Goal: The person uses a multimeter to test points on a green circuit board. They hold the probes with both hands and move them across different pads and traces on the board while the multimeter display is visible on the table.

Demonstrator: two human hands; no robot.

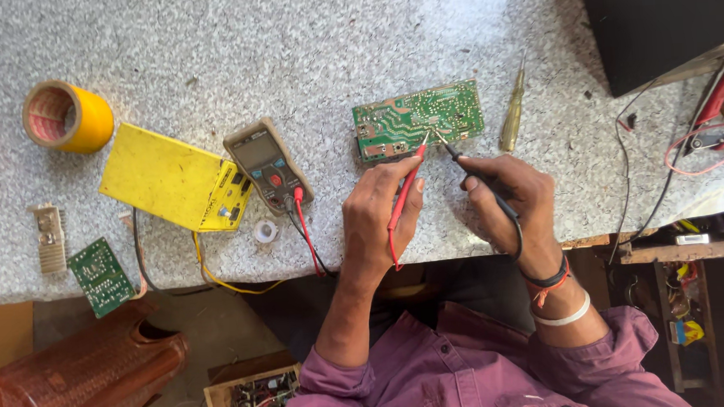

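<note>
meter [267,165] left of pcb [418,120]

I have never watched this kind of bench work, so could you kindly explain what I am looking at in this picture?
There is one picture, taken by a camera worn on the person's head, looking down at their own two bare hands over a speckled grey worktop. The left hand holds a red test probe and the right hand holds a black test probe. Both tips rest on a green circuit board. The probe leads run toward a grey handheld meter to the left. Beside that lie a yellow box, a roll of yellow tape, a smaller green board at the table's edge and a small white tape roll. A screwdriver with a clear yellowish handle lies right of the board.
</note>
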